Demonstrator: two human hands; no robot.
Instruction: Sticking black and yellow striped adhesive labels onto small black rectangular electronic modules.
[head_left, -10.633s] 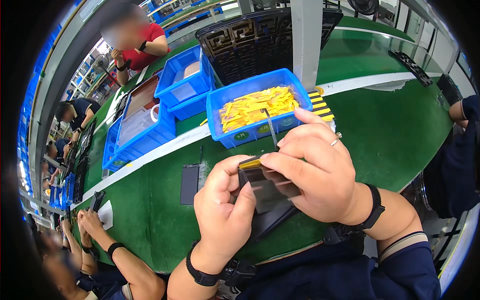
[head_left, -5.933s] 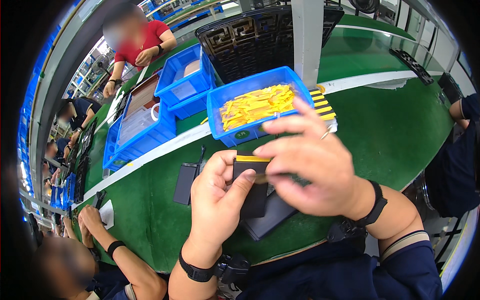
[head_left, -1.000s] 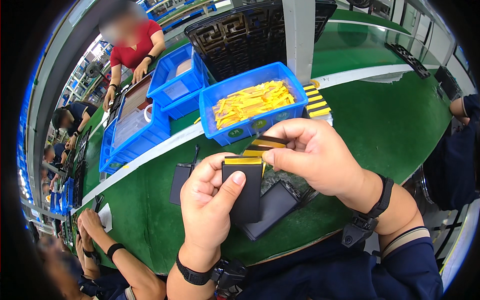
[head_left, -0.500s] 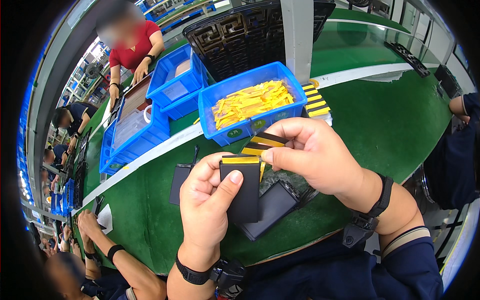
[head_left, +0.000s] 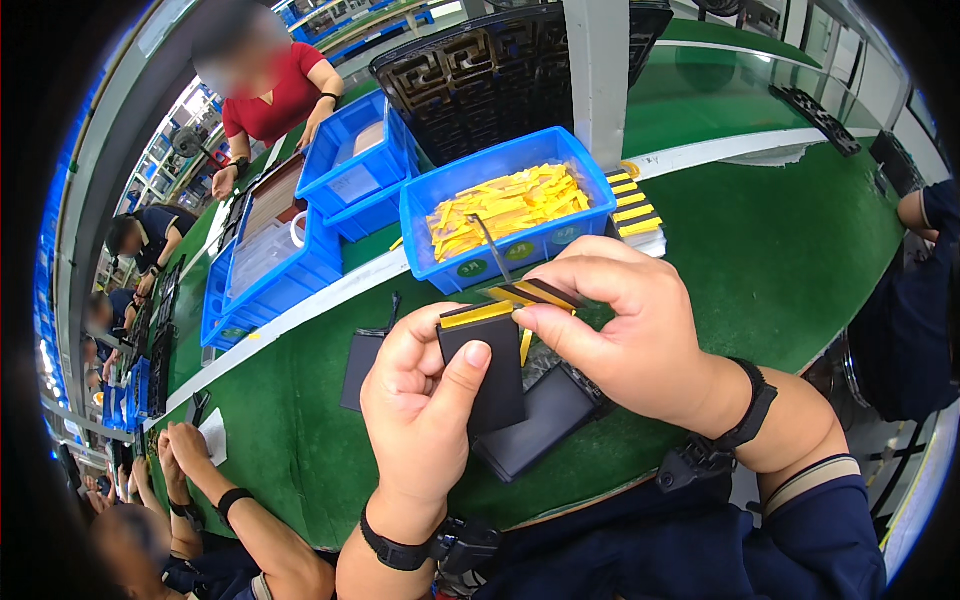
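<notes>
My left hand (head_left: 425, 415) grips a flat black rectangular piece (head_left: 487, 370) with a yellow strip along its top edge, thumb pressed on its face. My right hand (head_left: 625, 335) pinches a small sheet of yellow and black strips (head_left: 535, 294) together with thin tweezers (head_left: 490, 245), right at the top of the black piece. Beneath my hands more black flat pieces (head_left: 545, 420) lie on the green mat (head_left: 780, 260). Just beyond stands a blue bin (head_left: 590, 215) filled with yellow strips (head_left: 505, 205).
Another sheet of yellow strips (head_left: 635, 200) lies right of the bin. A black flat piece (head_left: 362, 365) rests at my left. More blue bins (head_left: 330, 215) and a black tray (head_left: 480, 80) stand behind. A person in red (head_left: 275, 95) sits opposite; other people's arms (head_left: 225, 510) are at left.
Over the last second my hands have stayed together; the right hand's strip sheet has shifted slightly closer over the top edge of the black piece.
</notes>
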